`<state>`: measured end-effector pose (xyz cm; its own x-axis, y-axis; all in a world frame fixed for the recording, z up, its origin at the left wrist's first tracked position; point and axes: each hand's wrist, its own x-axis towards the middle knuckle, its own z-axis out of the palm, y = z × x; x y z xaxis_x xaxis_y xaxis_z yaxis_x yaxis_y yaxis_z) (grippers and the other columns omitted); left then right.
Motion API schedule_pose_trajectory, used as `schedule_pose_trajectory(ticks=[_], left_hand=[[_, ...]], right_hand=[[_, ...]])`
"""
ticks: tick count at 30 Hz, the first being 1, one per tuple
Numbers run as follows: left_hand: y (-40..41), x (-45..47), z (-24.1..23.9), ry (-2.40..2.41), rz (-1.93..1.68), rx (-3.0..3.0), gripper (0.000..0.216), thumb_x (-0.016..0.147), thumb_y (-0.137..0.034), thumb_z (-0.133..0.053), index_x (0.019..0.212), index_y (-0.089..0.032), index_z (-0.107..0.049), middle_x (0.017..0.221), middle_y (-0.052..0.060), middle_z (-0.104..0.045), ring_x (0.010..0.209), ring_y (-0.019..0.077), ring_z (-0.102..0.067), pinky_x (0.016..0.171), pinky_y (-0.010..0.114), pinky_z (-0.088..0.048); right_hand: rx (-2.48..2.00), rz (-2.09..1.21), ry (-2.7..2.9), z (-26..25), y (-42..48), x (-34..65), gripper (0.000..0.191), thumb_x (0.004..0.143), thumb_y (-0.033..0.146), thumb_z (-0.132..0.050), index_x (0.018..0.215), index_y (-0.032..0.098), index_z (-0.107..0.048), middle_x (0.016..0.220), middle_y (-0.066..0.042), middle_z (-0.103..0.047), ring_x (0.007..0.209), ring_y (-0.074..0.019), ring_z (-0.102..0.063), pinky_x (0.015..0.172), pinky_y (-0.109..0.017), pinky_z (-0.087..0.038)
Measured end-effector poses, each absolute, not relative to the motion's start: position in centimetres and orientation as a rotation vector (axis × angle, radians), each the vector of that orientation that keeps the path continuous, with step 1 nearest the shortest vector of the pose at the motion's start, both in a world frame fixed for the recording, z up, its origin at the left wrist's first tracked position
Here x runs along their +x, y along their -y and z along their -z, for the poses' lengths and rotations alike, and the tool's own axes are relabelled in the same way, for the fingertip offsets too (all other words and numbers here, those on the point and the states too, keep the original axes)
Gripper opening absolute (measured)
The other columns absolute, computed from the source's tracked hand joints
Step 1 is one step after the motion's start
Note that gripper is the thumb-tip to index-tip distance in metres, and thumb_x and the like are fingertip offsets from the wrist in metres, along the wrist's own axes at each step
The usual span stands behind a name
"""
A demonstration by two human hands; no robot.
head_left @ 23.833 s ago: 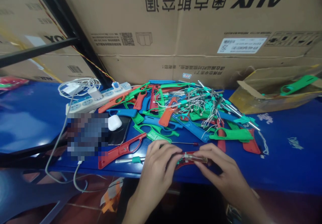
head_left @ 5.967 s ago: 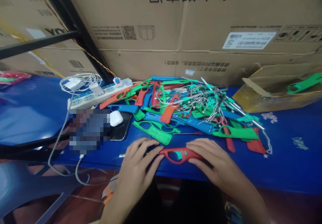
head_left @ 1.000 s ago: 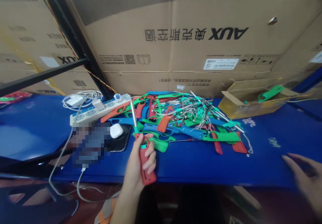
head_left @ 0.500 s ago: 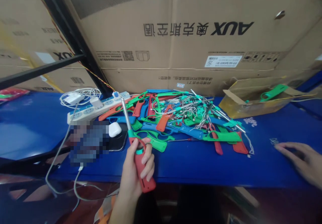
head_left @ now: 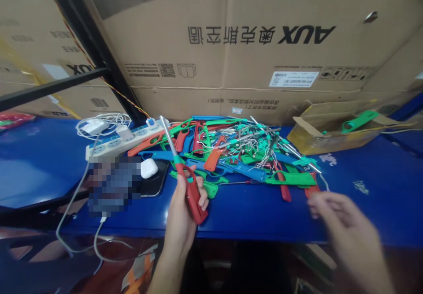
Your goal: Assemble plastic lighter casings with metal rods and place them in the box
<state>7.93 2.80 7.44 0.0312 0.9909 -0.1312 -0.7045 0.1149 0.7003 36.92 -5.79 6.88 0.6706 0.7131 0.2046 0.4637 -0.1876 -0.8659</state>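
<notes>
My left hand [head_left: 185, 201] is wrapped round the red handle of a long-neck lighter [head_left: 194, 192], its metal tube tilted up and to the left. A teal collar sits at the base of the tube. My right hand [head_left: 340, 223] is over the front right of the blue table, blurred, with its fingers curled; what they hold, if anything, I cannot make out. Nearest to it is a red handle shell [head_left: 312, 191]. Beyond both hands lies a heap of green, blue and red lighter shells [head_left: 244, 168], with metal tubes and white-wired teal parts [head_left: 261, 142] on top.
A cardboard box [head_left: 330, 142] with a green shell [head_left: 360, 122] stands at the right. At the left are a power strip [head_left: 128, 139], white cables, a black phone [head_left: 158, 184] and a white earphone case [head_left: 148, 168]. A large carton [head_left: 211, 65] rises behind the blue table [head_left: 257, 223].
My right hand has moved left from the table's right side towards the heap. My left hand has turned the lighter slightly and raised its handle.
</notes>
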Motion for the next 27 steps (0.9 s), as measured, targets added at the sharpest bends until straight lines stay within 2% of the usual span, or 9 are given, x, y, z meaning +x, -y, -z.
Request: schedule_pose_trajectory(ticks=[3,5,8,12,16,23,27], left_hand=[[-3.1,8.2,-7.8,-0.655,-1.383,0.471,0.043,0.094,-0.058,-0.067,0.116,-0.021,-0.060,0.075,-0.005,-0.054,0.043,0.0048,-0.041,0.039,0.015,-0.038],[-3.3,8.6,-8.0,-0.635,-1.403,0.447,0.042,0.096,-0.059,-0.064,0.115,-0.022,-0.060,0.073,-0.006,-0.052,0.043,0.0054,-0.041,0.038,0.015,-0.038],[-3.5,9.1,-7.9,-0.644,-1.442,0.432,0.041,0.099,-0.059,-0.059,0.117,-0.021,-0.060,0.072,-0.005,-0.052,0.047,0.0072,-0.046,0.040,0.016,-0.042],[-3.3,9.2,-7.5,-0.653,-1.481,0.370,0.041,0.101,-0.057,-0.056,0.120,-0.021,-0.060,0.072,-0.005,-0.049,0.049,0.0074,-0.044,0.042,0.015,-0.043],[-2.9,9.0,-7.4,-0.647,-1.509,0.368,0.041,0.102,-0.058,-0.054,0.121,-0.022,-0.060,0.072,-0.004,-0.049,0.050,0.0081,-0.044,0.043,0.016,-0.043],[-2.6,9.4,-7.4,-0.661,-1.552,0.419,0.043,0.098,-0.060,-0.059,0.123,-0.025,-0.059,0.074,-0.004,-0.048,0.052,0.0085,-0.043,0.045,0.017,-0.042],[-2.6,9.6,-7.4,-0.661,-1.578,0.414,0.045,0.097,-0.060,-0.061,0.125,-0.025,-0.059,0.075,-0.003,-0.050,0.056,0.0094,-0.045,0.052,0.018,-0.046]], right_hand=[[-1.522,-0.747,1.127,-7.2,4.2,28.7,0.030,0.086,0.050,-0.072,0.093,0.021,-0.072,0.087,-0.007,-0.077,0.074,-0.0181,-0.073,0.067,-0.026,-0.060],[-1.353,-0.938,1.191,-7.1,2.9,25.2,0.025,0.092,0.045,-0.068,0.096,0.021,-0.072,0.090,-0.005,-0.077,0.080,-0.0171,-0.073,0.073,-0.025,-0.060],[-1.164,-1.103,1.280,-6.7,1.4,22.5,0.020,0.097,0.038,-0.064,0.093,0.020,-0.073,0.090,-0.003,-0.076,0.080,-0.0149,-0.072,0.074,-0.023,-0.057],[-1.170,-1.079,1.419,-6.0,1.0,22.0,0.019,0.101,0.033,-0.060,0.093,0.021,-0.072,0.088,0.000,-0.072,0.079,-0.0128,-0.068,0.074,-0.022,-0.052],[-1.160,-0.991,1.623,-5.9,1.0,22.0,0.015,0.102,0.026,-0.059,0.093,0.023,-0.071,0.101,-0.001,-0.068,0.092,-0.0130,-0.065,0.083,-0.021,-0.048],[-1.196,-0.950,1.726,-5.8,1.1,21.8,0.013,0.102,0.018,-0.058,0.097,0.024,-0.068,0.106,0.000,-0.064,0.093,-0.0124,-0.062,0.083,-0.021,-0.047],[-1.195,-0.899,1.760,-5.8,1.1,21.6,0.016,0.102,0.014,-0.056,0.097,0.024,-0.067,0.105,-0.001,-0.063,0.095,-0.0125,-0.063,0.084,-0.021,-0.047]])
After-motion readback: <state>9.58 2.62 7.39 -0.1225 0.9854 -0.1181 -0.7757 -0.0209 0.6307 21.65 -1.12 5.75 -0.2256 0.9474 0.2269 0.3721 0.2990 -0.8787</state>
